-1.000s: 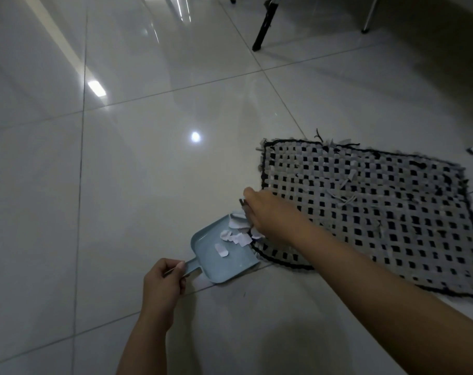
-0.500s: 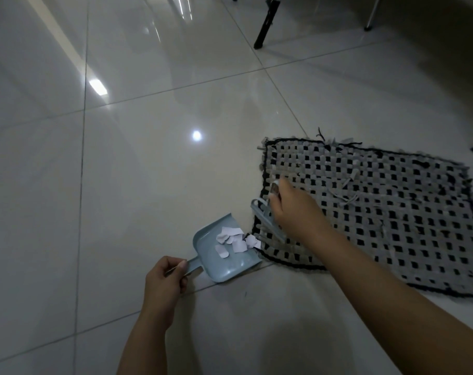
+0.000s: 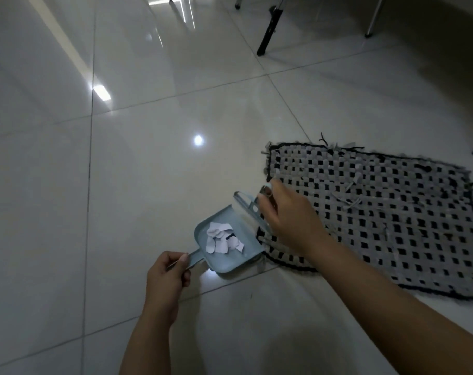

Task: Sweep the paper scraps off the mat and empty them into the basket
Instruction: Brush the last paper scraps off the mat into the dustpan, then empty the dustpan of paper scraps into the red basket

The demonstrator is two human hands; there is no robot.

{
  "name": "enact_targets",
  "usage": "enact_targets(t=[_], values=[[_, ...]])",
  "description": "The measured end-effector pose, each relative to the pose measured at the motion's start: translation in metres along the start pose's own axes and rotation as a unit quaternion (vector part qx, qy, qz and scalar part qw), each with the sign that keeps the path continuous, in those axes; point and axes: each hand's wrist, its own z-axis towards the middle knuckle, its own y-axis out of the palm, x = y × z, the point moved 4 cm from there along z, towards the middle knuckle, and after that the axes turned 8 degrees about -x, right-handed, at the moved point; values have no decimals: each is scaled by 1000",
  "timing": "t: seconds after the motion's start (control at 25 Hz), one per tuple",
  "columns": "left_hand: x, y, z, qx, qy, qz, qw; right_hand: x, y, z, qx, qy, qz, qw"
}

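Scraps (image 3: 222, 237) bunched deeper in dustpan (image 3: 224, 262) — right hand (image 3: 289, 220) grip clamps brush (image 3: 250, 209) just beside.

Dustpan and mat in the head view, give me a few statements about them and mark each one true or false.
1. The left hand holds the dustpan by its handle. True.
2. The paper scraps lie in the dustpan. True.
3. The dustpan sits in the middle of the mat. False: it is on the floor tiles, at the mat's near left corner.
4. The right hand is empty. False: it holds a small brush.
5. The basket stands beside the mat. False: no basket is in view.
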Motion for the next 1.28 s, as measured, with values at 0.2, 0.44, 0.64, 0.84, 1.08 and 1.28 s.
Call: enact_targets(t=[0.2,0.44,0.64,0.84,1.08,1.28], values=[[65,58,4,-58,73,20,995,-11,-26,-32,11,-178,-195,964],[141,237,-31,-200,101,30,974,63,-141,-106,118,-59,-257,957],[188,439,-108,-335,107,4,936,144,-281,-189,266,96,-298,912],[204,607,-168,-409,105,-38,906,233,-379,-255,399,209,-271,851],[203,737,-194,-440,281,118,844,335,-430,-305,456,372,-107,802],[189,759,-187,-328,501,343,724,359,-425,-323,475,433,-119,757]])
